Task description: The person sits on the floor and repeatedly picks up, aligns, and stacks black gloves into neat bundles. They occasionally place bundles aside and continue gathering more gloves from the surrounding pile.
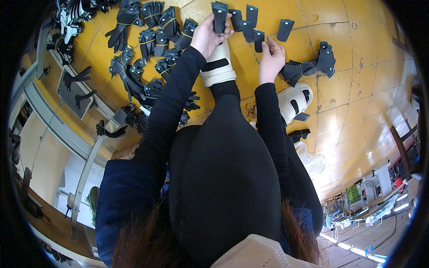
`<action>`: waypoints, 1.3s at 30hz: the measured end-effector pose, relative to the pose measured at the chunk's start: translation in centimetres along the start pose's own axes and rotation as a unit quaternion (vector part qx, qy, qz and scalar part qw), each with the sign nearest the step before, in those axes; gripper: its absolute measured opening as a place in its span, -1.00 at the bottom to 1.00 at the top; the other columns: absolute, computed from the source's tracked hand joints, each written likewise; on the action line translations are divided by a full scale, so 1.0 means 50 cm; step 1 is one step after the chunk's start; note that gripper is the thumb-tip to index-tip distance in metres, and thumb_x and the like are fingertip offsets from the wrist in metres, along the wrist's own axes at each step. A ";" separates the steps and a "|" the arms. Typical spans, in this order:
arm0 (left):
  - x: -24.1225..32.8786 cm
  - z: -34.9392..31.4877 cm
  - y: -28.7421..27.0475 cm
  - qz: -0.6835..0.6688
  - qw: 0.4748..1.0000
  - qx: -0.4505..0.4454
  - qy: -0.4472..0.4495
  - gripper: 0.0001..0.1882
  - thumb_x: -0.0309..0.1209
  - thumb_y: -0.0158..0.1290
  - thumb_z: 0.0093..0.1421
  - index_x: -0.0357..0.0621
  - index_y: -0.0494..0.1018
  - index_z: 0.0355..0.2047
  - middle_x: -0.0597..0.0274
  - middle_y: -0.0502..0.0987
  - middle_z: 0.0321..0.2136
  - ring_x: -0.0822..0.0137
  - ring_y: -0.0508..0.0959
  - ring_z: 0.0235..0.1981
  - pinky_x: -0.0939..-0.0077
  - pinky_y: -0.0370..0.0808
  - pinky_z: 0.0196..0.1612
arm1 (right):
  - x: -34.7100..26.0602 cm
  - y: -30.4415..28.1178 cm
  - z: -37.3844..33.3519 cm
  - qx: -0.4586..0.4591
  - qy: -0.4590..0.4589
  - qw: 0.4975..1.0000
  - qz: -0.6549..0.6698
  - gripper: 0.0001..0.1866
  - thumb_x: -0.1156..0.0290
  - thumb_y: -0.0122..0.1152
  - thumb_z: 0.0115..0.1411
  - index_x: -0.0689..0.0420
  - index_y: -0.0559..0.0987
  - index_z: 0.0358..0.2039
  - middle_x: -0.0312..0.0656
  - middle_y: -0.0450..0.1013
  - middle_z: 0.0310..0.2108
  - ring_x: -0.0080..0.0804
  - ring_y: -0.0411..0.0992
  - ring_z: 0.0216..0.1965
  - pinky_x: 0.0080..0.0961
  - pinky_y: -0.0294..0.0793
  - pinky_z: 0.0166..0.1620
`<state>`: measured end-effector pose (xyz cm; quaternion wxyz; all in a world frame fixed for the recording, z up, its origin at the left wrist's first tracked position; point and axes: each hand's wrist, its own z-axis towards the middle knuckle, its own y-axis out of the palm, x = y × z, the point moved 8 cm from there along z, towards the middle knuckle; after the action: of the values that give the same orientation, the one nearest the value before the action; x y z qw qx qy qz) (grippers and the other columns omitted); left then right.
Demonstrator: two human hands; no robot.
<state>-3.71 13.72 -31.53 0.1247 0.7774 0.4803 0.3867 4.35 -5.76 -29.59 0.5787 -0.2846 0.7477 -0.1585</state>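
My left hand point(209, 36) is closed round a small stack of flat black tapered pieces point(220, 18), held upright above my cream sandal. To its right, my right hand point(271, 61) has thumb and fingers drawn together at the edge of one small black piece point(258, 39). Several loose black pieces of the same shape lie on the yellow floor around it, among them one piece point(285, 30) farther right and another piece point(251, 15) toward the far edge.
Rubber-banded bundles of black pieces point(169, 24) cover the floor on the left. A larger tied bundle point(313, 63) lies right of my right hand. My cream sandals point(218, 67) stand on the tiles. Metal frames point(58, 123) run along the left; a clear plastic bag point(311, 161) lies at right.
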 end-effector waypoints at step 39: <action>0.034 -0.001 0.009 0.283 0.943 0.133 0.111 -0.73 -0.50 0.11 0.15 -0.31 0.46 -0.13 0.25 0.59 -0.32 0.49 0.59 -0.36 0.66 0.51 -0.28 | -0.001 0.060 -0.003 -0.046 0.121 0.979 0.158 -0.76 0.45 0.33 0.02 0.36 0.62 -0.32 -0.20 0.53 -0.48 -0.62 0.38 -0.48 -0.63 0.38 -0.35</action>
<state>-3.04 14.91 -30.45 -0.1486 0.8431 0.2984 0.4221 3.50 -3.40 -31.22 0.4876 -0.1679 0.8544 -0.0639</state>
